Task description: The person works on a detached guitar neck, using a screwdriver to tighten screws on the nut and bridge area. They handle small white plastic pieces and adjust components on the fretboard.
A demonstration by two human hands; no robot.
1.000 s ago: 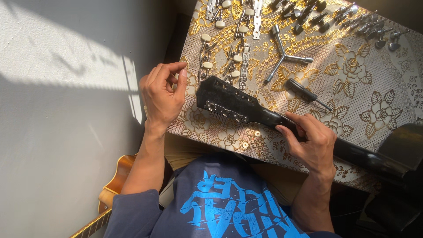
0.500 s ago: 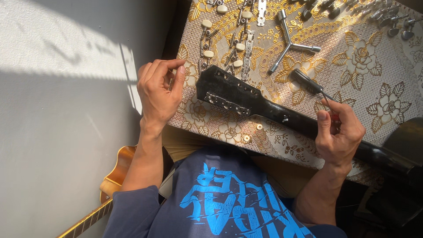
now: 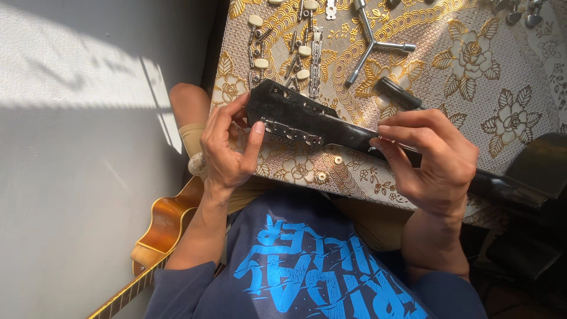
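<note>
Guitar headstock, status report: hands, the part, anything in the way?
Left hand grips black headstock, thumb on the tuner plate. Right hand fingers around the neck. Loose tuning pegs and three-arm wrench lie beyond, apart.

I see a glossy black lacquered headstock [image 3: 295, 112] with a shiny metal tuner strip [image 3: 292, 131] along its edge. At twelve o'clock lies a bright metal three-armed wrench [image 3: 372, 44] on a textured gold-patterned tablecloth [image 3: 472, 77].
</note>
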